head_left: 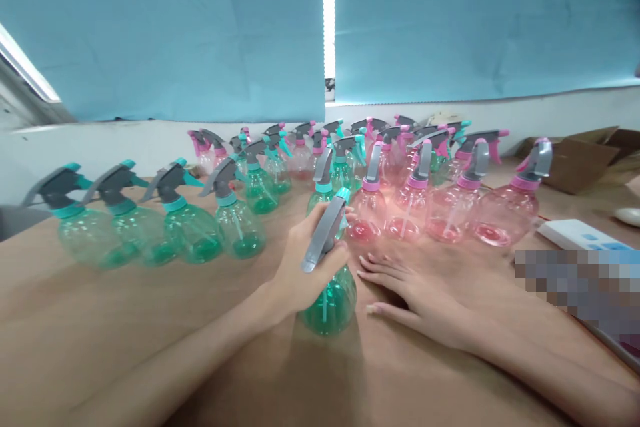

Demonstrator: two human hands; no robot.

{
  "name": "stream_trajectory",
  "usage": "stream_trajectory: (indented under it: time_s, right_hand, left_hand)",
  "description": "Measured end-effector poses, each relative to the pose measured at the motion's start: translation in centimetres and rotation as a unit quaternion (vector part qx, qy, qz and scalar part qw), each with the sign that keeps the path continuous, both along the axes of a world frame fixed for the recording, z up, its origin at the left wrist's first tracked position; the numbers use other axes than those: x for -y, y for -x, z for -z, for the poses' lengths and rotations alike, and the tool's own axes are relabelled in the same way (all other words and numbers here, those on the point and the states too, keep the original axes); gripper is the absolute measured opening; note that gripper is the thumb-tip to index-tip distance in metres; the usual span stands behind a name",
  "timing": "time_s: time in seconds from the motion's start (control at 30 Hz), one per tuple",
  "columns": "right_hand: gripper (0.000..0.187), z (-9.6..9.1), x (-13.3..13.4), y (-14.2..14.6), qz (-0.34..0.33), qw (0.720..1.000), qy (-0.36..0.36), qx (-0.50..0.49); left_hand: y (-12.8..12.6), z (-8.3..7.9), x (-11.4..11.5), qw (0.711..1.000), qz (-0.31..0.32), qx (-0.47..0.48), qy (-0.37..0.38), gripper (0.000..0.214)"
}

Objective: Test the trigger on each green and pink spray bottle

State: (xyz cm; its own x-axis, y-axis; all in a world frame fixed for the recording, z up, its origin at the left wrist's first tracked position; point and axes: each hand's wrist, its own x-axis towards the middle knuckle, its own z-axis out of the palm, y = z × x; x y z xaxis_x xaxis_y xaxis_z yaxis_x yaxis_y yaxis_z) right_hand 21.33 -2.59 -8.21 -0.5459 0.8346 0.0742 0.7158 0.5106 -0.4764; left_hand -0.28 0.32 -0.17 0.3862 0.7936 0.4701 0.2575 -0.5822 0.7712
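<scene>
My left hand (305, 267) is wrapped round the neck of a green spray bottle (330, 307) with a grey and teal trigger head. The bottle is upright in front of me, its clear green base low over or on the table; I cannot tell which. My right hand (405, 287) lies palm down on the tabletop just right of it, fingers stretched out and holding nothing. Beyond that hand stands a row of pink spray bottles (453, 210). Left of my left hand is a row of green spray bottles (195, 230).
More pink and green spray bottles (260, 183) crowd the back of the brown table (100, 340). At right are a white and blue box (580, 233), a cardboard box (575, 157) and a white rounded object (627, 216). Blue curtains (200, 33) hang behind.
</scene>
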Motion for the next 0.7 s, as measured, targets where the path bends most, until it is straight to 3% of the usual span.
stream_trajectory:
  time_s: [0.33,0.7]
  right_hand:
    - [0.066,0.11,0.02,0.00,-0.001,1.000,0.005,-0.009]
    - [0.063,0.33,-0.02,-0.10,-0.001,1.000,0.001,-0.022]
  left_hand:
    - [-0.11,-0.20,0.12,1.000,0.000,0.002,0.009,0.015]
    - [0.37,-0.67,0.01,0.999,-0.001,-0.026,-0.042,0.005]
